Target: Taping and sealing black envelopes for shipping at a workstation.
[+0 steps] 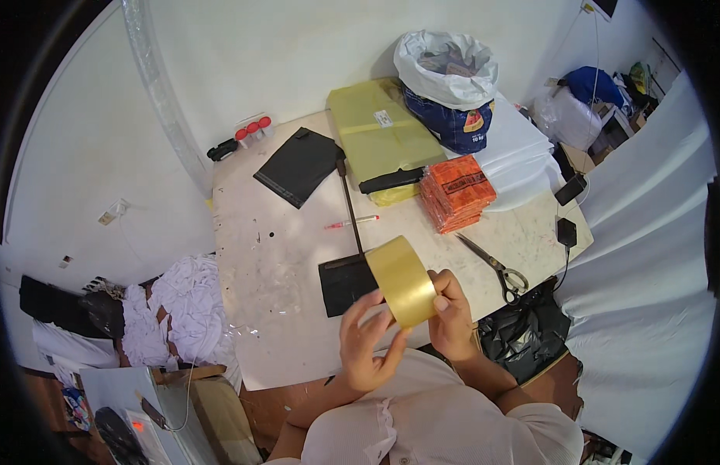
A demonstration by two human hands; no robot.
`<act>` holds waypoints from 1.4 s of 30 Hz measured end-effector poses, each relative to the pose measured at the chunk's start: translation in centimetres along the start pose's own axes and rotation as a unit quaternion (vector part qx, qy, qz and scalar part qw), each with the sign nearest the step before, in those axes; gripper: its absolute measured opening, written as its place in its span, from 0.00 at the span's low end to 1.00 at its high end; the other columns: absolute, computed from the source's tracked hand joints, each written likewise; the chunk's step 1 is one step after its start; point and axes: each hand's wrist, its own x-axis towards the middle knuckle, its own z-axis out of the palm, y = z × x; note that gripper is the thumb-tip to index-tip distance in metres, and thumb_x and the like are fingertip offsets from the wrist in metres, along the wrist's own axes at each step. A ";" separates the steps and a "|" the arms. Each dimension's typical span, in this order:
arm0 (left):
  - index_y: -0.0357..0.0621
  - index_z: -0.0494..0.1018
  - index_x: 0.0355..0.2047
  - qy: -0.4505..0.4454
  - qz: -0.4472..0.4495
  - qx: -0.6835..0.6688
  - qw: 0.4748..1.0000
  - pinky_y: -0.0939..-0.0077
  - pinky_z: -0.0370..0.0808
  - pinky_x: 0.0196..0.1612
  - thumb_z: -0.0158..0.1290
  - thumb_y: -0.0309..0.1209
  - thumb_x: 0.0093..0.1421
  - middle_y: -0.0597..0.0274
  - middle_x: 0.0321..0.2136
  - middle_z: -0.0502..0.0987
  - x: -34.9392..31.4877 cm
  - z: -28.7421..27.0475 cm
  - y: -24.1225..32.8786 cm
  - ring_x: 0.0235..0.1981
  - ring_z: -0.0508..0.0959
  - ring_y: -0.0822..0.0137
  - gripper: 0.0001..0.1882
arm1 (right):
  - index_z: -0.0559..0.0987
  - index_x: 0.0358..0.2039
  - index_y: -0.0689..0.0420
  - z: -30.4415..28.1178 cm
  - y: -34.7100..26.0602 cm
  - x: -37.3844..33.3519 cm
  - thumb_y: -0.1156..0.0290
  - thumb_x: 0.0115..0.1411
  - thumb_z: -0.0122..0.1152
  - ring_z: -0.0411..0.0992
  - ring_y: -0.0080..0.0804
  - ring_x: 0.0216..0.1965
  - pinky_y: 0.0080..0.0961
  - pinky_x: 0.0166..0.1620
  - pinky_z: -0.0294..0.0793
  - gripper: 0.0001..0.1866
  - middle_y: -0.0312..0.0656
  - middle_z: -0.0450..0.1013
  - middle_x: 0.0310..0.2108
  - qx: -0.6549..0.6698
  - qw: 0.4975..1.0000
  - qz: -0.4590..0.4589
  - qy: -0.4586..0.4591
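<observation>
A wide roll of shiny gold-yellow tape (402,280) is held up over the table's near edge. My right hand (451,314) pinches its right side between thumb and fingers. Around the roll's lower left is my left hand (366,345), its fingers curved and apart, with fingertips and thumb close to the tape's edge; whether they press on it is hard to see. Partly behind the roll lies a small black flat piece (340,287). A long thin dark rod (350,205) runs from behind the roll toward the far side. A red-and-white pen (353,222) lies beside that rod.
Scissors (495,267) rest at the table's right, near a stack of orange packets (459,194). Farther back are a black plastic mailer (298,167), yellow plastic bags (383,116), a blue-white sack (449,116) and red-capped bottles (253,130). A black bag (522,333) sits below the right edge.
</observation>
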 end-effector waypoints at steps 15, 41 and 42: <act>0.39 0.76 0.33 -0.147 0.118 0.273 0.943 0.61 0.65 0.52 0.58 0.26 0.46 0.62 0.36 0.75 6.4 -1.4 0.7 0.43 0.72 0.62 0.12 | 0.63 0.39 0.60 -0.2 0.2 -0.8 0.81 0.46 0.57 0.59 0.23 0.26 0.21 0.30 0.61 0.19 0.38 0.61 0.27 -0.310 0.947 -0.083 0.007; 0.42 0.67 0.20 -0.291 0.275 0.417 0.816 0.70 0.68 0.43 0.52 0.26 0.39 0.59 0.22 0.70 9.2 0.7 -0.8 0.33 0.71 0.65 0.06 | 0.66 0.34 0.65 -0.6 -1.4 -1.3 0.78 0.43 0.59 0.65 0.39 0.28 0.30 0.29 0.65 0.17 0.48 0.65 0.28 -0.523 0.848 -0.049 0.068; 0.42 0.68 0.21 -0.261 0.226 0.368 0.863 0.70 0.69 0.41 0.53 0.25 0.40 0.59 0.23 0.71 9.7 0.3 -0.9 0.32 0.71 0.65 0.06 | 0.65 0.34 0.63 -0.6 -1.6 -1.4 0.79 0.43 0.59 0.65 0.31 0.27 0.25 0.28 0.64 0.17 0.45 0.65 0.29 -0.508 0.857 -0.043 0.071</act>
